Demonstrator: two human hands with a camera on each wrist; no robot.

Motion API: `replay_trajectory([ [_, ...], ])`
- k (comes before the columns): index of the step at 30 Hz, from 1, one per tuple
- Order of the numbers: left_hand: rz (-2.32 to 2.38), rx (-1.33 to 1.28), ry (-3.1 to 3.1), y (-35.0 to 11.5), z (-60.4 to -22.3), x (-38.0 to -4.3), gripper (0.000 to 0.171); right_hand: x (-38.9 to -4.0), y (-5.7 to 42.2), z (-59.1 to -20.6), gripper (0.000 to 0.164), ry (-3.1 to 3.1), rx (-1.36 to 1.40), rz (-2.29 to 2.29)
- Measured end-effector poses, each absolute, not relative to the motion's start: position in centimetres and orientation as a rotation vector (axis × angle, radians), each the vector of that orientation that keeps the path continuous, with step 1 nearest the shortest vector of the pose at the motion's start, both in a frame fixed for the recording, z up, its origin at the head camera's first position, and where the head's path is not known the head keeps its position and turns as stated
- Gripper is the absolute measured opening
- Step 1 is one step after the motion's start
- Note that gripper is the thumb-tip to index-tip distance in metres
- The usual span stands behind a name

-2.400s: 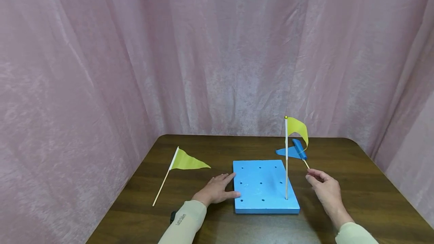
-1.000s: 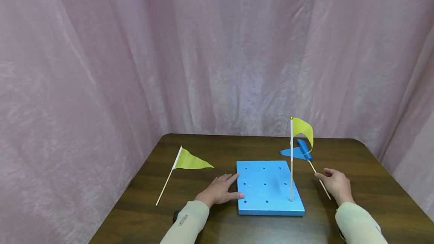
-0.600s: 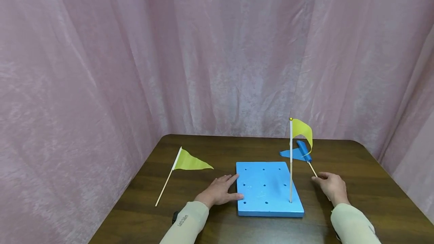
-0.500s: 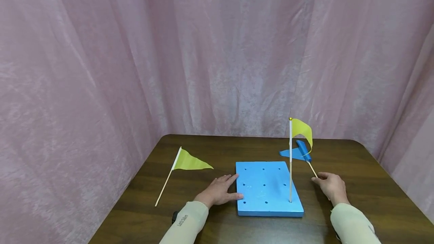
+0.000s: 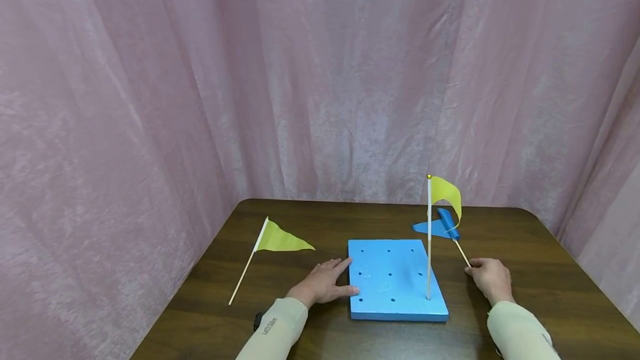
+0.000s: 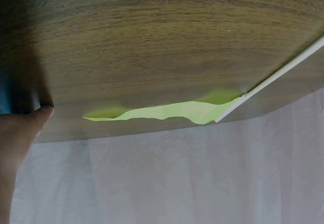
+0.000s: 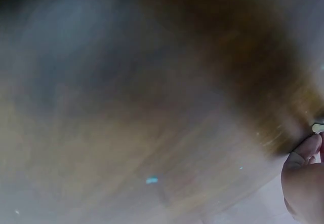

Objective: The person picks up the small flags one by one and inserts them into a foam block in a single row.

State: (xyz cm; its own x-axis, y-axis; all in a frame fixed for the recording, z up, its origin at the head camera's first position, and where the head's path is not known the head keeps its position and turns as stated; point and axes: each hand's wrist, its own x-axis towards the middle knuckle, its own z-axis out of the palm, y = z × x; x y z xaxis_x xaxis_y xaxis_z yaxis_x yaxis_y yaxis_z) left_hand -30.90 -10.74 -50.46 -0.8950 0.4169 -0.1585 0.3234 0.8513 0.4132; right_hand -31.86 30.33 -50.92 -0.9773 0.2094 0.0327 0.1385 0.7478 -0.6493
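A blue peg board (image 5: 375, 288) with rows of holes lies on the table. My left hand (image 5: 322, 283) rests at its left edge, fingers spread and thumb on the top face. A yellow flag (image 5: 444, 189) stands upright in the board's front right hole. To the right, my right hand (image 5: 492, 279) pinches the thin wooden stick of a blue flag (image 5: 449, 224), which lies on the table partly behind the yellow one. The right wrist view is blurred, but the stick's pale end (image 7: 318, 128) shows by the fingertips.
A second yellow flag (image 5: 280, 239) lies on the brown table (image 5: 320, 221) left of my left hand, its stick slanting toward the front. A pink curtain (image 5: 330, 82) hangs behind the table.
My right hand has moved down the blue flag's stick, away from the cloth, while the flag stays lying. The left hand keeps its place on the board; the view shifted slightly.
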Motion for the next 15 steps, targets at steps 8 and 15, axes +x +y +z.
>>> replay_trajectory([
  [8, 0.562, 0.583, 2.787, -10.78, -50.37, -30.88, 0.086, -31.76, 30.17, -50.76, 0.028, -2.837, -0.297, 0.992],
  [15, 0.556, 0.587, 2.787, -10.76, -50.35, -30.89, 0.085, -31.79, 30.15, -50.73, 0.022, -2.834, -0.332, 0.937],
])
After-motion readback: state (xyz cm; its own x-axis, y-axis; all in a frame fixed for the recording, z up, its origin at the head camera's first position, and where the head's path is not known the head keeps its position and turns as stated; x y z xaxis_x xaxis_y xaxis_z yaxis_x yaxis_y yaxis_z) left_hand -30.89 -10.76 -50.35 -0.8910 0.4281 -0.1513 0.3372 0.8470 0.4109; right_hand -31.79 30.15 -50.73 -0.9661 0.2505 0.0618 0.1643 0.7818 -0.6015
